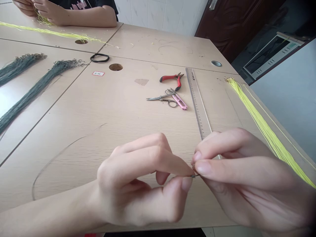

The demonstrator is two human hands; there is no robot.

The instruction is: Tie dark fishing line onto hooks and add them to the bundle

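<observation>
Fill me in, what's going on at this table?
The person's left hand and right hand are pinching a small dark strand between them; the fingers hide its detail. Red-handled pliers, scissors and pink thread snips lie ahead, beside a clear ruler. Yellow cords lie at right, gray-green cord bundles at left. Opposite, a co-worker's hands handle yellow strands.

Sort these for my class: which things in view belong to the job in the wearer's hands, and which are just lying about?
In the job:
- dark strand, pinched by left hand and right hand

Apparently just lying about:
- pliers
- scissors
- pink snips
- ruler
- dark bundles (possibly related)
- yellow bundle at right
- black band
- label
</observation>
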